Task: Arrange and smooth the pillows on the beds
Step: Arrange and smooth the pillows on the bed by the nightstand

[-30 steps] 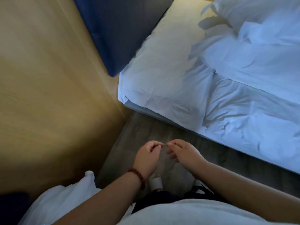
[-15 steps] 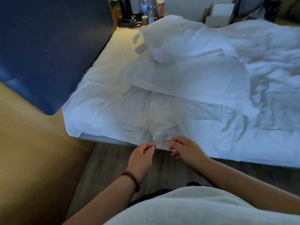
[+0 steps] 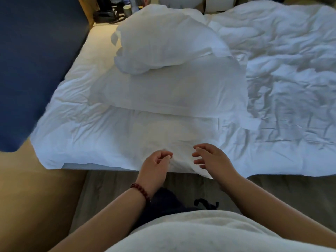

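Observation:
A flat white pillow (image 3: pixel 169 91) lies across the head of the bed (image 3: pixel 81 142). A second, rumpled white pillow (image 3: pixel 163 42) rests tilted on its far edge. A creased white duvet (image 3: pixel 291 79) covers the right part of the bed. My left hand (image 3: pixel 156 168), with a dark red bead bracelet at the wrist, hovers over the near edge of the sheet, fingers loosely curled, holding nothing. My right hand (image 3: pixel 212 159) hovers just to the right of it, fingers spread, holding nothing. Both hands are well short of the pillows.
A blue padded headboard (image 3: pixel 36 60) stands at the left, with a tan wooden panel (image 3: pixel 32 197) below it. A bedside shelf at the far end holds a phone (image 3: pixel 107 14), a cup and bottles (image 3: pixel 133 4). Grey wood floor (image 3: pixel 291 197) runs along the bed's near side.
The view has swung up from the floor and bed corner toward the pillows. Both hands have moved forward over the bed's edge and come apart.

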